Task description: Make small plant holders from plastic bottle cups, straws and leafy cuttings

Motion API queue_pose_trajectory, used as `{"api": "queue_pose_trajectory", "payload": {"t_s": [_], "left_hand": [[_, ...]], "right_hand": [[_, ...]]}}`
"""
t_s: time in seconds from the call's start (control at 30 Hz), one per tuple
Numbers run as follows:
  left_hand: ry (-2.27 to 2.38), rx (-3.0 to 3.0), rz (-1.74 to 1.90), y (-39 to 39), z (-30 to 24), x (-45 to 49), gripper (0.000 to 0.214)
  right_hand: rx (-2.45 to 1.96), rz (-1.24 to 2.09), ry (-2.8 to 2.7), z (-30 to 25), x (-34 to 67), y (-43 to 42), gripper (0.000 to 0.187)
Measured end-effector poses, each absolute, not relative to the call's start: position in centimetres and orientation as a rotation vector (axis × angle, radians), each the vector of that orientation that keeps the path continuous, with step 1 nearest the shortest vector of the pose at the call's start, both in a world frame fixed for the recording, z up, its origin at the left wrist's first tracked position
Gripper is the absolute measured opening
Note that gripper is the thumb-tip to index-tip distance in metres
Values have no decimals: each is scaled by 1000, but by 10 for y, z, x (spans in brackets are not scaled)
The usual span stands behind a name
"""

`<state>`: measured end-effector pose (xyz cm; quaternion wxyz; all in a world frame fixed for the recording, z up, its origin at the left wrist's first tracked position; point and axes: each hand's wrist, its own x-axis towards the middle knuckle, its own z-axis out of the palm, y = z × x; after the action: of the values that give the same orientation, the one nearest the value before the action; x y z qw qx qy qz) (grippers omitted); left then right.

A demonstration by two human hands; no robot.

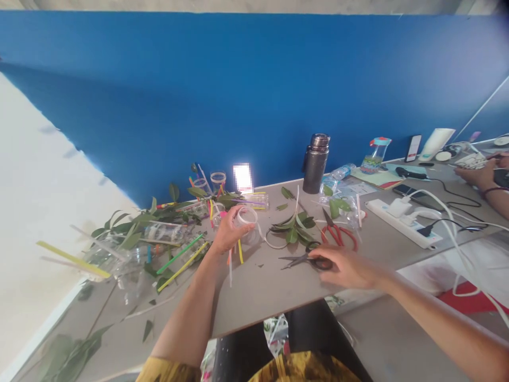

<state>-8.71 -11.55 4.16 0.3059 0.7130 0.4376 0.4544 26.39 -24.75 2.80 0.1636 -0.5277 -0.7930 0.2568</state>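
My left hand [227, 232] is closed round a white roll of tape [247, 217], held just above the grey table [270, 289]; a loose strip of tape curls away to its right. My right hand [345, 267] rests on the table with its fingers on the handles of black scissors [304, 258], whose blades point left. A bunch of green leaves [293, 228] lies between the two hands, a little further back. Red-handled scissors [337, 232] lie just behind my right hand.
Leafy twigs, coloured straws and clear plastic bottles [159, 239] clutter the left. A dark metal flask [315, 163] stands at the back by the blue wall. A white power strip [403, 222] with cables lies right. Another person's hand [479, 175] works at far right.
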Motion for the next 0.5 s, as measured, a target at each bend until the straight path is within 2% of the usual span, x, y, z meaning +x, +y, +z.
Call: {"api": "queue_pose_trajectory", "payload": {"t_s": [0.1,0.3,0.5], "left_hand": [[1148,1889,1195,-115,41,-87,64],[1105,1875,1192,-116,42,-86,64],[1005,1764,1245,-111,37,-87,78]], "right_hand": [[-1622,669,-2291,38,261,-242,33],[-1653,510,-2520,40,255,-232,41],[-1794,272,-2652,56,244,-234,36]]}}
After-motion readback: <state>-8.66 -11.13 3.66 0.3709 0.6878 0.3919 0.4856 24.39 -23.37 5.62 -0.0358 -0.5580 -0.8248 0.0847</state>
